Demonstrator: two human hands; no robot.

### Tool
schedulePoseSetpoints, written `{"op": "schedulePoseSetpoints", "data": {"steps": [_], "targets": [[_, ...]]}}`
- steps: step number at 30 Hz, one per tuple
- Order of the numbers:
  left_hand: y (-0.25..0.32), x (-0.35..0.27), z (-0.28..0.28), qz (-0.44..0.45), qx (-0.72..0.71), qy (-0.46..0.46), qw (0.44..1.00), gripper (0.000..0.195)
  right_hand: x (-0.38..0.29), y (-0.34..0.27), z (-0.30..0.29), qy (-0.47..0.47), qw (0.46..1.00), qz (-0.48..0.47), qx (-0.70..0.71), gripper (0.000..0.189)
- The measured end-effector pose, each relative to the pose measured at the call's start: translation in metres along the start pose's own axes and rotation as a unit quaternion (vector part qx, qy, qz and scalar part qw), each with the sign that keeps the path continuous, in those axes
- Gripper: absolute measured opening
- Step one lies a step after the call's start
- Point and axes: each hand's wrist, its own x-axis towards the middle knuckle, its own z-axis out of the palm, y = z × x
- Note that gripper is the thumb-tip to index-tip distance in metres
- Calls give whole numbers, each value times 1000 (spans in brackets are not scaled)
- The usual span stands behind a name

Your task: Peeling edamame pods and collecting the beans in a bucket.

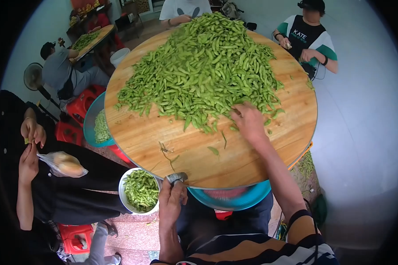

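A large heap of green edamame pods (202, 73) covers much of a round wooden table (192, 155). My right hand (248, 121) reaches into the heap's near edge, its fingertips at the pods; whether it grips one cannot be told. My left hand (172, 198) is at the near table edge, with grey wrapping (176, 177) around a digit; its fingers are curled, and any pod in it is hidden. Between the hands lie a loose pod (214, 151) and thin stems (167, 159). A blue-green basin (252, 200) sits below the table edge, before my lap.
A white bucket of pods (141, 190) stands left of my left hand. Beyond it a person holds a bag (66, 164). A blue-green basin of shelled beans (101, 127) is under the left table edge. Other people sit at the far side and at the right.
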Motion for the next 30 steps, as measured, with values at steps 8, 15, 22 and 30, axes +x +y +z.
{"op": "schedulePoseSetpoints", "data": {"steps": [8,15,22,30], "targets": [[0,11,12,5,-3,-49,999,16,6,2,20,-9,999,31,-11,19],[-3,40,44,-24,-14,-74,997,20,-35,-26,-11,-29,985,29,167,23],[-16,64,78,-14,-2,-135,991,21,-93,-53,-33,-128,889,203,390,20],[-22,59,84,5,-39,-169,985,18,-116,-60,-43,-87,887,111,439,21]]}}
